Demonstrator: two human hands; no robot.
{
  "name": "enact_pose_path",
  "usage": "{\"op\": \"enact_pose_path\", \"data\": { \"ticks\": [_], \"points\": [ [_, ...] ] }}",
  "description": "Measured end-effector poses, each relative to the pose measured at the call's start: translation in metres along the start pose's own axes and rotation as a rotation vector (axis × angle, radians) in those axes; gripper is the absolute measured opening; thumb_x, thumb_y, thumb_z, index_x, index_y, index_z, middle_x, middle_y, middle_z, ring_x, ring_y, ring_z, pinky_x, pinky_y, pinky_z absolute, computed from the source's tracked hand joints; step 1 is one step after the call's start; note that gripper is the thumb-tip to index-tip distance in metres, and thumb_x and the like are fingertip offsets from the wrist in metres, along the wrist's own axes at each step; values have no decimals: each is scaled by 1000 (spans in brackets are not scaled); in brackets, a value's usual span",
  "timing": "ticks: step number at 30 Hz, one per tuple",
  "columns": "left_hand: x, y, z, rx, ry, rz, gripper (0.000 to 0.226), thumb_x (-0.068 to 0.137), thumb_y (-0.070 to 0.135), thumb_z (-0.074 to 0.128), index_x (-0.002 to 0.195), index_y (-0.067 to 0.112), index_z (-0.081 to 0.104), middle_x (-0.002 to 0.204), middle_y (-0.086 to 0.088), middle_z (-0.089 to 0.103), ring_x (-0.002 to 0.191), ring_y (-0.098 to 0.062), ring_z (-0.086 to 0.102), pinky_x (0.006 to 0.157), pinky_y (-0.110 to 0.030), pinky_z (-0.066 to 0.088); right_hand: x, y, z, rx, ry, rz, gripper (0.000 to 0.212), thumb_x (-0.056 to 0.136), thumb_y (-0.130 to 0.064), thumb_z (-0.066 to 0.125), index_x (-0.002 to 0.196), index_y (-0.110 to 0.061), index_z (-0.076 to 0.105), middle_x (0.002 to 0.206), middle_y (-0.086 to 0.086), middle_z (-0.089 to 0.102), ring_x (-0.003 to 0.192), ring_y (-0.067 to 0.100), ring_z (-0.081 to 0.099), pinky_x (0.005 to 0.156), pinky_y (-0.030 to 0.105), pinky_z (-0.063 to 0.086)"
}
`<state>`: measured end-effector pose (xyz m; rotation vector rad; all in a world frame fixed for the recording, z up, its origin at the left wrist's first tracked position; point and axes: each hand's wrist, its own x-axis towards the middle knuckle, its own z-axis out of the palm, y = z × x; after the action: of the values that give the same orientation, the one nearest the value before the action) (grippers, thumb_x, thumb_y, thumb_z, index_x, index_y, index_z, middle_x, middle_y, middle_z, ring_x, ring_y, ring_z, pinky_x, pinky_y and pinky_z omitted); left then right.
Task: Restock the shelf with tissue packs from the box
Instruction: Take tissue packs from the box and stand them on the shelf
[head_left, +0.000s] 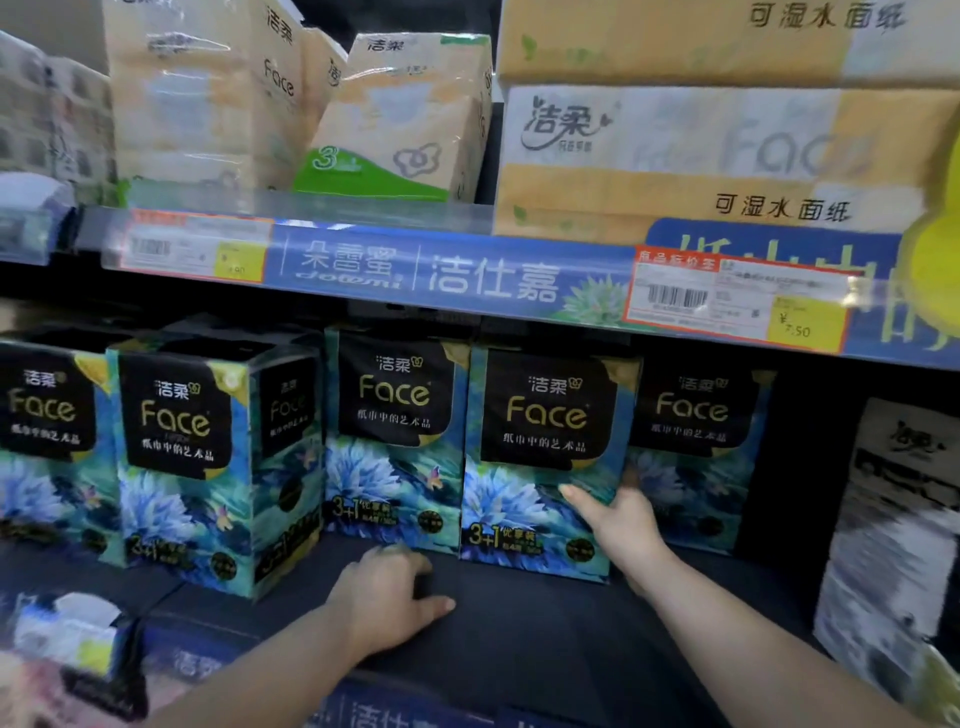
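Several blue-and-black "Face" tissue packs stand in a row on the dark lower shelf (519, 623). My right hand (623, 525) grips the lower right corner of one upright tissue pack (535, 452), thumb across its front and fingers behind its right side. My left hand (387, 587) rests on the shelf surface just in front of the neighbouring pack (392, 436), fingers loosely curled and holding nothing. More of the same packs stand at the left (182, 457) and behind at the right (691, 452). No box is in view.
The upper shelf edge (467, 275) with price labels hangs just above the packs. Beige and orange tissue bundles (717, 150) fill the upper shelf. A black-and-white pack (893, 530) stands at the right. Small packs (67, 629) lie at the lower left.
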<state>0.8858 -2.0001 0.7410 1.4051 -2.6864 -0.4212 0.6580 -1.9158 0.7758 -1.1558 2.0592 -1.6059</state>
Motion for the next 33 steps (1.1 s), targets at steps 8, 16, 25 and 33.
{"op": "enact_pose_path", "data": {
  "ticks": [8,16,25,33],
  "points": [
    [4,0,-1,76,-17,23,65,83,63,51,137,26,47,140,1,45,131,-20,38,105,-36,39,10,8,-5,-175,-52,53,52,67,-30,83,109,-8,62,99,4,71,92,18,67,82,29,52],
    [1,-1,-2,88,-1,39,63,83,64,49,134,27,48,137,1,46,129,-21,39,103,-36,40,2,-1,0,-176,30,76,70,67,-24,85,125,-9,48,102,5,67,98,22,64,86,31,51],
    [-5,-3,-4,29,-14,64,61,86,64,44,132,24,50,137,-2,47,126,-23,44,102,-38,41,-29,-31,-4,-379,48,153,62,75,-31,77,117,-8,39,114,7,59,105,26,60,90,38,51],
    [-31,-1,-8,25,102,237,58,86,58,50,131,21,51,137,-3,48,122,-23,50,98,-36,46,-105,-54,-4,-700,-52,22,72,89,-38,60,149,-21,23,154,2,28,139,21,34,107,31,34]
  ]
}}
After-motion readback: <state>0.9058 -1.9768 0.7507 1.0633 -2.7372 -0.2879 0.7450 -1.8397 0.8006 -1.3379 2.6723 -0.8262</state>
